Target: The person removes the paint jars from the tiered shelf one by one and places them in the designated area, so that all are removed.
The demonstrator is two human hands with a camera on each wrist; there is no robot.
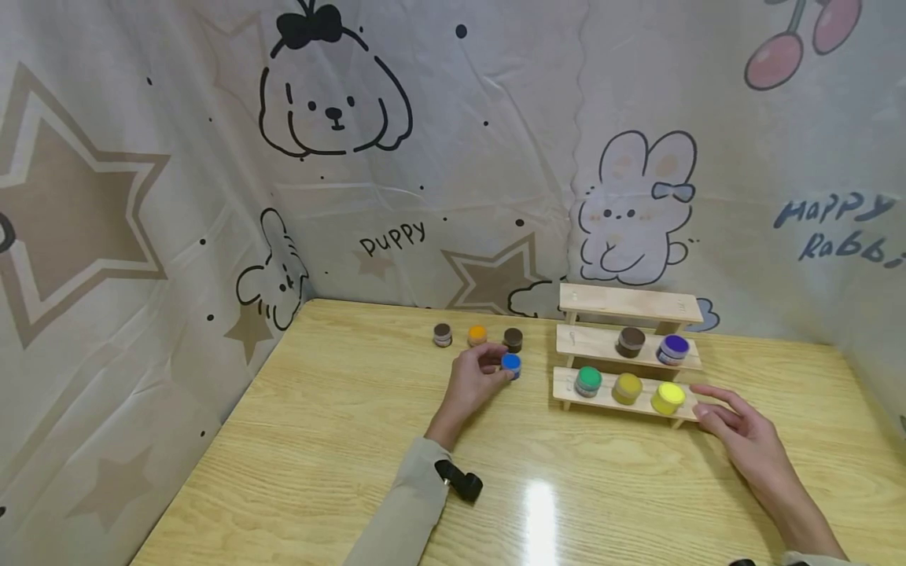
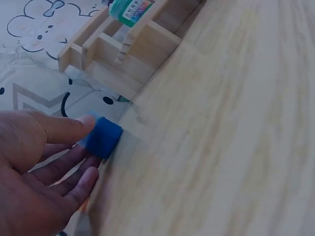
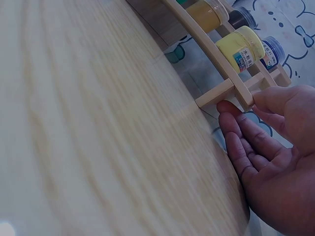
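Observation:
My left hand [image 1: 476, 385] pinches a small blue-lidded paint jar [image 1: 511, 365] between thumb and fingers, low at the table left of a wooden rack. In the left wrist view the blue jar [image 2: 103, 137] is tilted, the thumb on one side. My right hand [image 1: 752, 440] holds the right end of the three-step wooden rack [image 1: 623, 300] at its lowest shelf. The right wrist view has thumb and fingertips at that shelf end [image 3: 242, 96]. On the lowest step stand green [image 1: 588, 380], ochre [image 1: 627, 388] and yellow [image 1: 668, 398] jars; brown [image 1: 631, 341] and purple [image 1: 673, 349] jars occupy the middle one.
Behind the left hand, a row of jars stands on the table: a dark brown one [image 1: 442, 335], an orange one [image 1: 477, 336] and another dark one [image 1: 513, 339]. A printed curtain [image 1: 439, 173] hangs along the back edge of the wooden table [image 1: 318, 440].

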